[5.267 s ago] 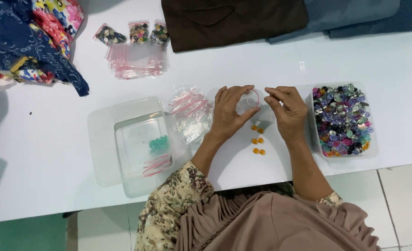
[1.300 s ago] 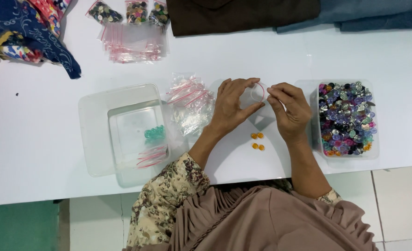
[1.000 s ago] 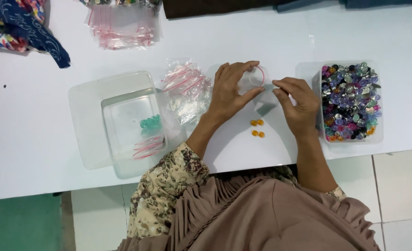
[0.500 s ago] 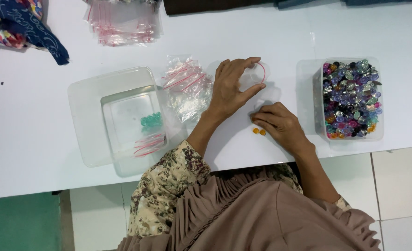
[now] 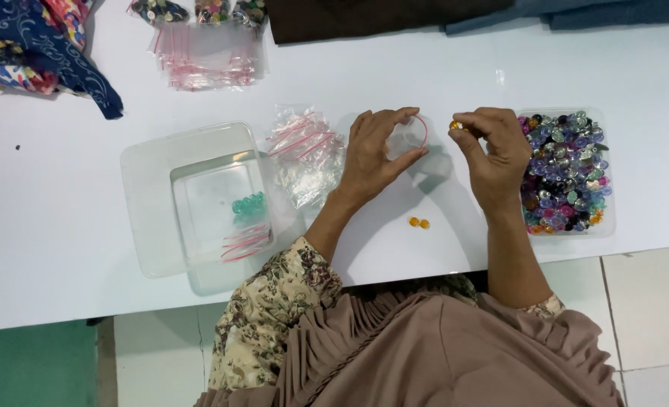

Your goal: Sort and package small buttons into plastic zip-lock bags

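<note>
A white table [image 5: 63,226] over tiled floor [image 5: 651,316] carries a tray of mixed beads [image 5: 568,173] — the left hand [image 5: 376,154] pinches open a small zip bag [image 5: 411,136], while the right hand [image 5: 493,151], down at the table's two orange beads [image 5: 419,223] half a second ago, now pinches an orange bead [image 5: 455,125] beside the bag's mouth.

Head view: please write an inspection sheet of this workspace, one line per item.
Surface: white table, mostly bare in front.
Job's things: small clear zip bag held open; orange bead pinched; two orange beads on the table; tray of mixed beads.
Clutter: pile of empty zip bags; clear container with green beads; folded fabrics along the far edge.
Grips: left hand on the bag; right hand beside it.
Cables: nothing seen.
Surroundings: tiled floor.
</note>
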